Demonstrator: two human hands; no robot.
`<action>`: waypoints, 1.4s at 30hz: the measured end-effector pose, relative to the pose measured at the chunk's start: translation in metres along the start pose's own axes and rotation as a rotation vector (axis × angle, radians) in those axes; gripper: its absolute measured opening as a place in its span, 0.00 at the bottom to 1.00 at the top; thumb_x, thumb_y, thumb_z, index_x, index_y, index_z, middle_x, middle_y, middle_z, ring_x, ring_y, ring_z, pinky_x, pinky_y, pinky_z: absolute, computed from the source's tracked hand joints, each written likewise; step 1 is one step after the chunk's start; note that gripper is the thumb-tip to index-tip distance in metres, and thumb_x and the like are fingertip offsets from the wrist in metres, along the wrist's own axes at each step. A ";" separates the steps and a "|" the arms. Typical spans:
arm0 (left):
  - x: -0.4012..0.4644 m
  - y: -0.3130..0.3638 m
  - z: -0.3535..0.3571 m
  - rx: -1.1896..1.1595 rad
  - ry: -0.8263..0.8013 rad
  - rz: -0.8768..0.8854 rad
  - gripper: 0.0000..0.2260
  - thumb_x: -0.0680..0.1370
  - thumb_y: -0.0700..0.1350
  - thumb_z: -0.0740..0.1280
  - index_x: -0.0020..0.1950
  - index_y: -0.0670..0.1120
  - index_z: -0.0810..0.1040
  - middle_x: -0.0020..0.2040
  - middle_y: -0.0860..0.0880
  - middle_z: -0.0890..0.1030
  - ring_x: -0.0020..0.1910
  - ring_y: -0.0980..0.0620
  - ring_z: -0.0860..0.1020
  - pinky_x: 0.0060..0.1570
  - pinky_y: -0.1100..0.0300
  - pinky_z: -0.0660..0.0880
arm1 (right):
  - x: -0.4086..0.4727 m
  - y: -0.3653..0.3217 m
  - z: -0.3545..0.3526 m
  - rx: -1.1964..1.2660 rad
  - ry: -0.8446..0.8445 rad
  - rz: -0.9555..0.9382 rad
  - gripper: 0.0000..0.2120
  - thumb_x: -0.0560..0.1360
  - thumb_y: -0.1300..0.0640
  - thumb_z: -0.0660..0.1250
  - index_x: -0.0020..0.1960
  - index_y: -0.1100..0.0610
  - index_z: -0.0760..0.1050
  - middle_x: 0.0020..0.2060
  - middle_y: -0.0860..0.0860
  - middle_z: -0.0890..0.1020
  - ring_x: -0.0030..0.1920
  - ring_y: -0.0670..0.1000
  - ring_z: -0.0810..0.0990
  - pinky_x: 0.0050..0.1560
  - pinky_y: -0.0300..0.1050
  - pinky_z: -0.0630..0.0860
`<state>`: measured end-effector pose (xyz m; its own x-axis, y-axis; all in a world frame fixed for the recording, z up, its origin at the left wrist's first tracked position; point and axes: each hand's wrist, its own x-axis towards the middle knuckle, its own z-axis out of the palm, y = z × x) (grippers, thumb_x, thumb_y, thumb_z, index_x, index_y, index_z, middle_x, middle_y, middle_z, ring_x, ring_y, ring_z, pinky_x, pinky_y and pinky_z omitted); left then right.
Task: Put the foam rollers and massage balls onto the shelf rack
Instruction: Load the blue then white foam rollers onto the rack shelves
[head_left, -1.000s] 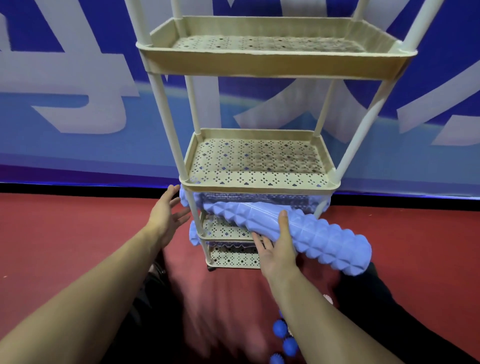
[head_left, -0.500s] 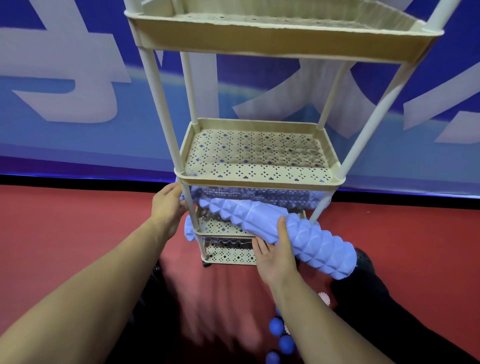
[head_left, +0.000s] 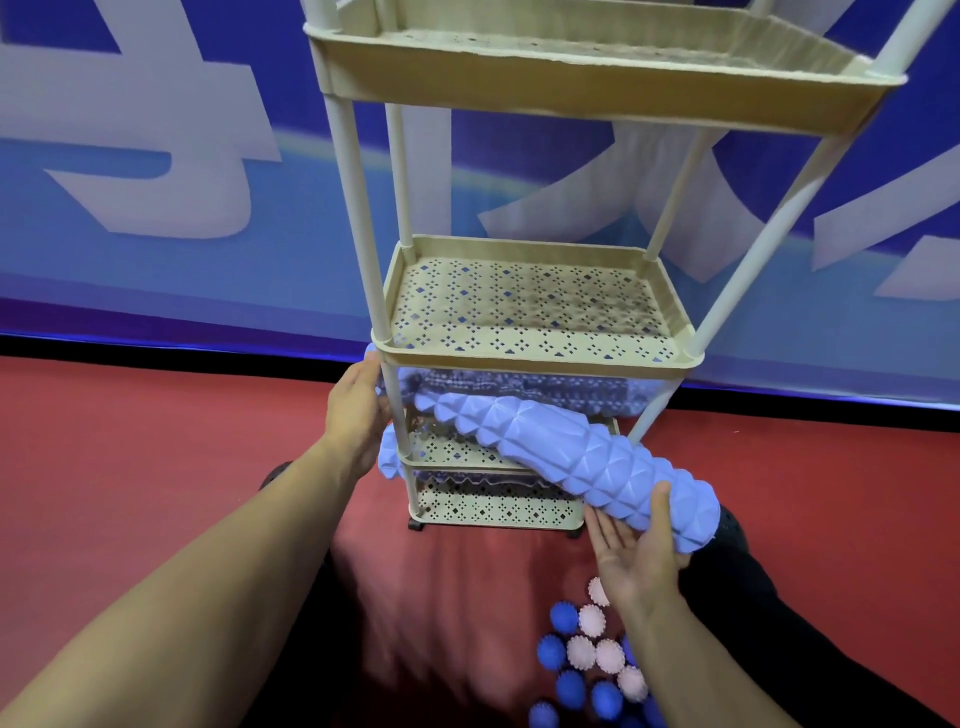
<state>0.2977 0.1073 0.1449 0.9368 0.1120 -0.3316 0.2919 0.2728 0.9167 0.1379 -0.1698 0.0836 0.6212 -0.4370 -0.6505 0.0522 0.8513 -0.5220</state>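
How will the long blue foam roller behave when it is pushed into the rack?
The foam roller looks stiff: it stays straight though the right hand supports only one end. It seems light. Being round, it may roll on a shelf.

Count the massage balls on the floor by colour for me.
Pink balls: 5
Blue balls: 5 in plain sight, with a few more blue slivers partly hidden by the right arm and the picture's bottom edge
Total: 10 at least
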 end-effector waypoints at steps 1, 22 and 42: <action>0.000 0.000 0.001 -0.009 0.003 -0.004 0.09 0.83 0.46 0.62 0.44 0.48 0.76 0.35 0.54 0.79 0.28 0.56 0.75 0.40 0.60 0.74 | 0.000 -0.001 0.000 -0.020 -0.002 -0.005 0.31 0.75 0.40 0.71 0.73 0.55 0.73 0.66 0.57 0.79 0.66 0.56 0.79 0.63 0.52 0.77; 0.019 0.029 -0.026 -0.092 0.058 0.106 0.07 0.81 0.45 0.61 0.42 0.50 0.71 0.39 0.49 0.73 0.40 0.49 0.72 0.43 0.54 0.70 | -0.016 0.002 0.029 -0.347 0.161 -0.468 0.22 0.74 0.49 0.77 0.60 0.56 0.71 0.50 0.45 0.84 0.48 0.44 0.84 0.55 0.51 0.81; 0.046 0.047 -0.055 -0.046 0.125 0.187 0.09 0.85 0.45 0.58 0.64 0.47 0.70 0.50 0.54 0.78 0.44 0.60 0.79 0.45 0.66 0.76 | 0.007 -0.030 0.063 -0.673 -0.173 -0.218 0.38 0.71 0.56 0.80 0.72 0.45 0.61 0.68 0.49 0.73 0.63 0.54 0.80 0.65 0.59 0.78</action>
<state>0.3443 0.1780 0.1605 0.9415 0.2817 -0.1850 0.1041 0.2790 0.9546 0.1900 -0.1800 0.1291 0.7694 -0.4767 -0.4251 -0.2685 0.3625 -0.8925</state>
